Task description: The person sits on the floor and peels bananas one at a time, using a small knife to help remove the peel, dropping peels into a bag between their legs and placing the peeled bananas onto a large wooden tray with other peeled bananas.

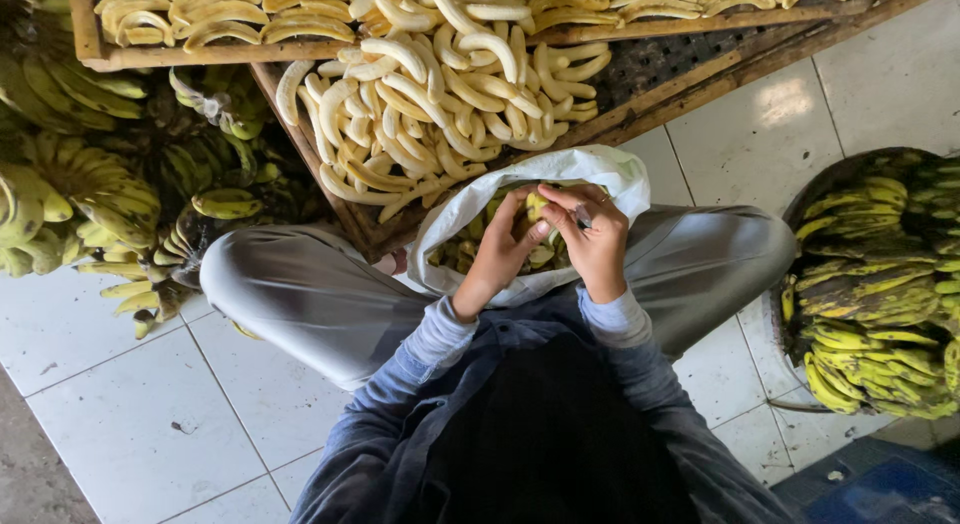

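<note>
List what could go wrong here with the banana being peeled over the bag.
1. The right hand seems to grip a small blade close to the left hand on the banana; a slip could nick the fingers.
2. The white bag of peels sits loosely between the knees and might tip onto the tiled floor.
3. The heap of peeled bananas lies near the tray edge; some could roll off.

1. Both hands, left hand and right hand, hold a banana over a white bag.
2. The right hand seemingly grips a small blade.
3. Peeled bananas fill a wooden tray.
</note>
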